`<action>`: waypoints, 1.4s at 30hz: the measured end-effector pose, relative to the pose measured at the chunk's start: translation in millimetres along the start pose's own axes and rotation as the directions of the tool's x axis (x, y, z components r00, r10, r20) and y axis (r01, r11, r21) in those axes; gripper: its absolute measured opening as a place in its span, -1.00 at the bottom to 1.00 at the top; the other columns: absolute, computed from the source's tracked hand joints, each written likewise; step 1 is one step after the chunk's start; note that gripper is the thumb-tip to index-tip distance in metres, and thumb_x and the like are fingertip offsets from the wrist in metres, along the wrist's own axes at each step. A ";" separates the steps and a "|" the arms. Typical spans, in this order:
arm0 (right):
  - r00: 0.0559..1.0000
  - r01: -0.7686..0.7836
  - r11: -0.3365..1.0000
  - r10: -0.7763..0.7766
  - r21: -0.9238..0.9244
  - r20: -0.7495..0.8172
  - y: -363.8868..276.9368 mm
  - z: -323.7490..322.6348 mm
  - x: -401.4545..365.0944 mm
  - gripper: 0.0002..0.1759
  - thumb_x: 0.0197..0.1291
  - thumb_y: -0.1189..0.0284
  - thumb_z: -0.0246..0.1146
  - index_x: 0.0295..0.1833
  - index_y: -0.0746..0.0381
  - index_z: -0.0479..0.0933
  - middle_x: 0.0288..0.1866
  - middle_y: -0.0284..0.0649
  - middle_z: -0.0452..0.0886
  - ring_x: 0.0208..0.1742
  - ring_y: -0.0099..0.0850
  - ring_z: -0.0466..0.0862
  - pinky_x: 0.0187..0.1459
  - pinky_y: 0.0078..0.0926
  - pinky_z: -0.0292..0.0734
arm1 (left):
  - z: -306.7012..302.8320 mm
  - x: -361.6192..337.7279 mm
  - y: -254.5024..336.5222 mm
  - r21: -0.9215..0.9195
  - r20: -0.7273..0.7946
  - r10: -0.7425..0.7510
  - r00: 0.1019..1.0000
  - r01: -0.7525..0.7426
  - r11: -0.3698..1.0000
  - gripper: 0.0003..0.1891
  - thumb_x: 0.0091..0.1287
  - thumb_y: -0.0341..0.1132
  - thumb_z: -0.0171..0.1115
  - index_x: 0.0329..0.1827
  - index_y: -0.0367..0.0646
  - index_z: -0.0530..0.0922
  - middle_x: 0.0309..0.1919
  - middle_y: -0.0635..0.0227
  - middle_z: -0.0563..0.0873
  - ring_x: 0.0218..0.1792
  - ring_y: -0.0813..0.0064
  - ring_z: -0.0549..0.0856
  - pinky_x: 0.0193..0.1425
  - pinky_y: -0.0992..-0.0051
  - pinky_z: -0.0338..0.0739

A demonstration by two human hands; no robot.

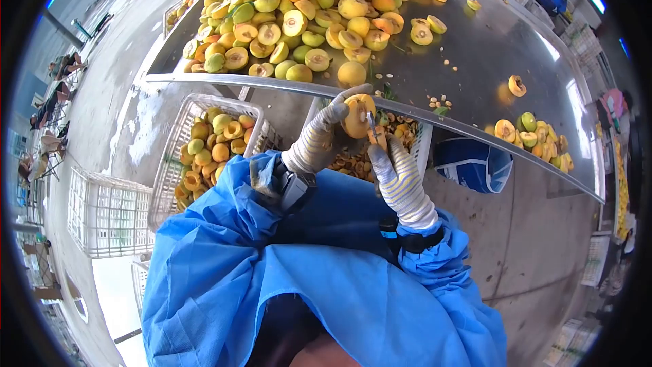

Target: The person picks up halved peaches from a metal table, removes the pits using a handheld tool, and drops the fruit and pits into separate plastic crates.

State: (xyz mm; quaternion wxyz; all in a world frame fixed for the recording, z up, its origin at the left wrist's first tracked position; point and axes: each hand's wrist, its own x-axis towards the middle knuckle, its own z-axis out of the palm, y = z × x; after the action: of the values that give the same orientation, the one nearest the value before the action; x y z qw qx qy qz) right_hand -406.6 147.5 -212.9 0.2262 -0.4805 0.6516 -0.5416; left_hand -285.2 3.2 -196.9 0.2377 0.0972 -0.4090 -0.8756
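— Yellow-orange: is that the colour of what is held in the left hand (326,137)?
— Yes. A single round fruit (358,114) is grasped by the gloved left hand, with the fingers wrapped over its top and far side. It is kept just in front of the edge of the table (475,61), above the blue sleeves.
— And the right hand (399,178)?
— It is closed round a small knife (372,128), just below and to the right of the fruit. The blade is pointed upward and laid against the near side of the fruit. Whether the skin is cut cannot be told.
— What is seen beyond the hands?
— The table is of steel. A large heap (305,13) of whole and halved fruit is piled on it, ahead and to the left of the hands. Loose stones (435,102) are scattered on the bare metal just right of the hands. A smaller pile (533,134) is set well off to the right.
— And beneath?
— A white crate (224,100) filled with fruit is placed left of the left hand, under the table edge. A second crate (422,146), with cut pieces in it, is found directly under both hands. A blue bag (472,163) is seen right of the right hand, and a third crate (109,214) well off to the left.
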 end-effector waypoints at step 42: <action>0.800 -0.513 0.808 0.327 0.291 0.503 -22.3 1.3 0.9 -0.61 0.47 0.03 0.17 -0.06 0.18 0.51 -0.58 -0.41 0.44 -0.72 -0.62 0.39 -0.71 -0.65 0.26 | -11.1 7.7 -21.9 0.127 -0.078 0.065 0.995 -0.055 0.990 -0.48 0.41 0.13 0.24 -0.03 -0.24 0.60 -0.15 0.10 0.73 -0.15 0.20 0.76 -0.05 0.21 0.70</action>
State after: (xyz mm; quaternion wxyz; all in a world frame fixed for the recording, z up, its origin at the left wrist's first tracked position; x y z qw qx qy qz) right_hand -397.4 147.2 -192.5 0.5769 -0.3679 0.5477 -0.4814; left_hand -295.2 4.1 -220.6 0.2740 0.1352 -0.4556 -0.8361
